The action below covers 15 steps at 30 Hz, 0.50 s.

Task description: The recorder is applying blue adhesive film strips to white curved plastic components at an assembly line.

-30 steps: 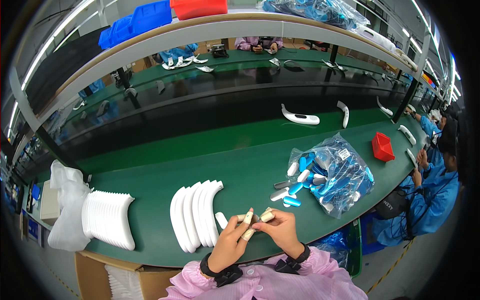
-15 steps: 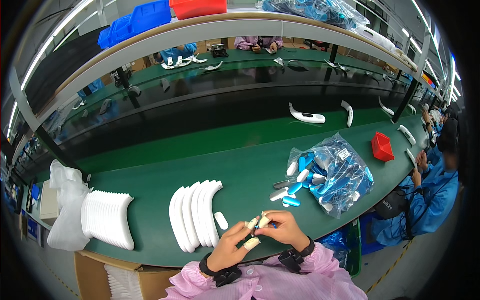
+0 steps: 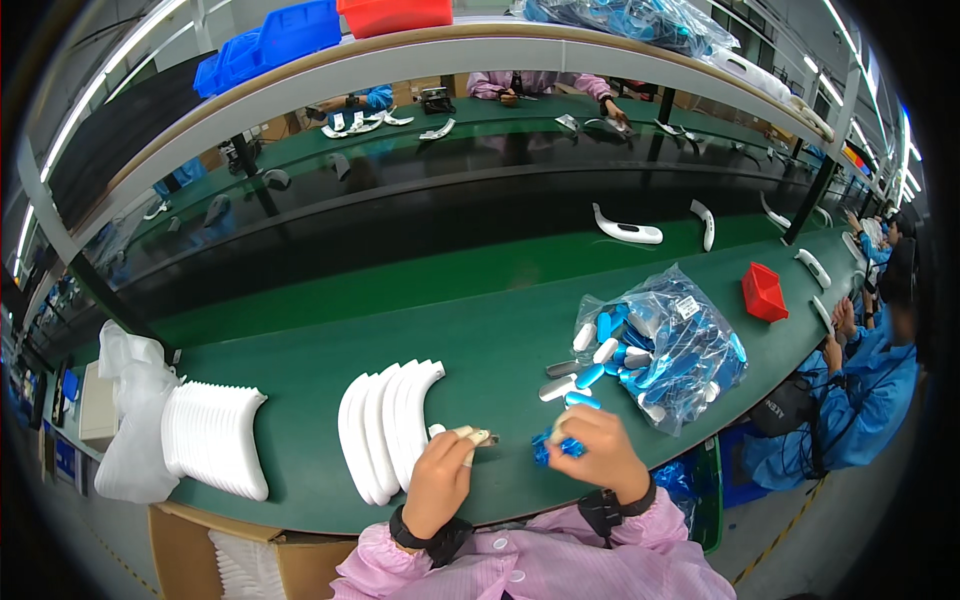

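Over the green bench my left hand [image 3: 440,478] pinches a small shiny piece [image 3: 488,438] between thumb and fingertips, its exact shape hard to make out. To its right, my right hand [image 3: 605,452] is closed on crumpled blue film [image 3: 545,446]. Pale covers wrap some of my fingertips. Left of my left hand stands a row of curved white plastic shells [image 3: 390,430]. A small white piece [image 3: 436,430] shows partly behind that hand. Beyond my right hand, blue and silvery oval caps [image 3: 590,375] spill from a clear plastic bag [image 3: 690,350].
More stacked white shells [image 3: 212,435] lie at the left, by white foam wrap [image 3: 130,420]. A red bin [image 3: 764,293] sits at the right. Curved white devices [image 3: 628,232] rest on the conveyor. A shelf [image 3: 480,60] spans overhead; a co-worker in blue [image 3: 850,410] sits right.
My hands have drawn apart, the left going left with the small piece, the right going right with the blue film. The devices on the conveyor have shifted slightly right.
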{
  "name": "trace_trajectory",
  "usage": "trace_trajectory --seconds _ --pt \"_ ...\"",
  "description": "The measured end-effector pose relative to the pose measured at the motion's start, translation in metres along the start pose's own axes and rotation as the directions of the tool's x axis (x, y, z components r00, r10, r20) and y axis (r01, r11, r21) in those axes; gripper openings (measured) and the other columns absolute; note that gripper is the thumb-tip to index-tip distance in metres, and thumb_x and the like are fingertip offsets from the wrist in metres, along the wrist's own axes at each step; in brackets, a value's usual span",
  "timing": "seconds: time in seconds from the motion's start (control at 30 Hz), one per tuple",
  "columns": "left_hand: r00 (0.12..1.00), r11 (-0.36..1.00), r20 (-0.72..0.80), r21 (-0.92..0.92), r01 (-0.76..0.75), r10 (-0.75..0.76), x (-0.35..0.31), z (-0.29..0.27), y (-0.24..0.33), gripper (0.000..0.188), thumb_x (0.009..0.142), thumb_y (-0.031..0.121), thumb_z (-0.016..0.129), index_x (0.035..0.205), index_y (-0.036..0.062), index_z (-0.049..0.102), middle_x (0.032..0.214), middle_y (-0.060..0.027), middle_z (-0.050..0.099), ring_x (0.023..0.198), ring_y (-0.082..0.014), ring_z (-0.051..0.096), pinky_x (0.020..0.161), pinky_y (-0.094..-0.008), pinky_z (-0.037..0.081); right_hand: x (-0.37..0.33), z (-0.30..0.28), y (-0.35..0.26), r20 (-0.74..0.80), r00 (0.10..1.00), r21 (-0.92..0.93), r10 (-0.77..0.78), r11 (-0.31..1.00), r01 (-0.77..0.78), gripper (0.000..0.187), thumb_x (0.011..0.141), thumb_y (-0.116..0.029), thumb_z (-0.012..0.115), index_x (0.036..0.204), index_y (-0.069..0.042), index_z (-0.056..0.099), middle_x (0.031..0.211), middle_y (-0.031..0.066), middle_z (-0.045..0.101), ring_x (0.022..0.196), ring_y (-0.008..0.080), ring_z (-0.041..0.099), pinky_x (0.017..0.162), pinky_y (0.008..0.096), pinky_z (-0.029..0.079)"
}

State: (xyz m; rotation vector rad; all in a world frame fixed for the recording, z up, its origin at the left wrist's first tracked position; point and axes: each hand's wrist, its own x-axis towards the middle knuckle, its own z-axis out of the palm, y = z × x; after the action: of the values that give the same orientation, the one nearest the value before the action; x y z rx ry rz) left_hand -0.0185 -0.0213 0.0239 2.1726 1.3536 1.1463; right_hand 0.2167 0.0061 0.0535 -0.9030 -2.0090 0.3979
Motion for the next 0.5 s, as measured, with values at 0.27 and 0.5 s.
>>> trace_trajectory --seconds 0.27,0.5 --pt "0.970 0.925 0.083 -0.293 0.241 -0.226 -0.002 -0.004 -0.002 0.036 0.086 -0.009 0.058 0.121 -0.0024 0.062 0.100 -0.0115 0.054 0.091 -0.0201 0.065 0.076 -0.0268 0.054 -0.044 -0.007 0.021 0.498 0.828 -0.398 0.259 0.916 -0.047 0.032 0.073 -0.031 0.077 0.094 -0.007 0.071 0.085 0.0061 0.061 0.086 0.0265 0.059 0.074 0.0376 0.049" --pt "0.949 0.924 0.237 -0.269 0.270 -0.208 0.000 -0.002 0.013 0.040 0.086 -0.009 0.057 0.125 0.0005 0.061 0.089 -0.0088 0.054 0.089 -0.0176 0.066 0.069 -0.0236 0.052 0.007 0.017 -0.010 0.098 0.975 0.244 0.200 0.945 -0.219 0.029 0.077 -0.015 0.078 0.102 -0.003 0.069 0.093 0.0069 0.066 0.088 0.0200 0.062 0.074 0.0308 0.049"
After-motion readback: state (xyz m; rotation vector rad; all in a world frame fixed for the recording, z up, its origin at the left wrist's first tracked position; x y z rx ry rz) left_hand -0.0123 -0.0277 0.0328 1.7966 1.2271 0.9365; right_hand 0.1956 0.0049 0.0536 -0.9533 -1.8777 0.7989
